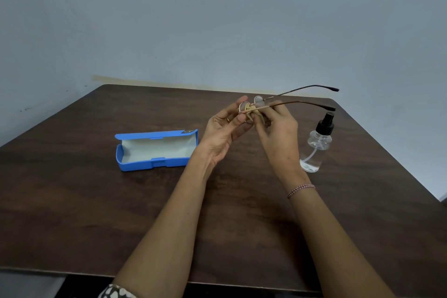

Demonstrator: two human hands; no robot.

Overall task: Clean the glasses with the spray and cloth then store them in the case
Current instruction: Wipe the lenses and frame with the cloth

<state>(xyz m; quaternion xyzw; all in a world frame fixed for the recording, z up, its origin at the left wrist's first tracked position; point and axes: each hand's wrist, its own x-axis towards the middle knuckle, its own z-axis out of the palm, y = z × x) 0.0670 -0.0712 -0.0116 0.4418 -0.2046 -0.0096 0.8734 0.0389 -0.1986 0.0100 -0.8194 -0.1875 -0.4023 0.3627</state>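
Thin-framed glasses are held up above the middle of the table, their two dark arms pointing right. My left hand holds the frame at the lenses, thumb and fingers around it. My right hand pinches a small beige cloth against a lens. An open blue case with a pale lining lies on the table to the left. A clear spray bottle with a black pump top stands to the right, close to my right wrist.
The dark wooden table ends against a pale wall at the back. Its right edge runs diagonally past the bottle and its near edge lies below my forearms.
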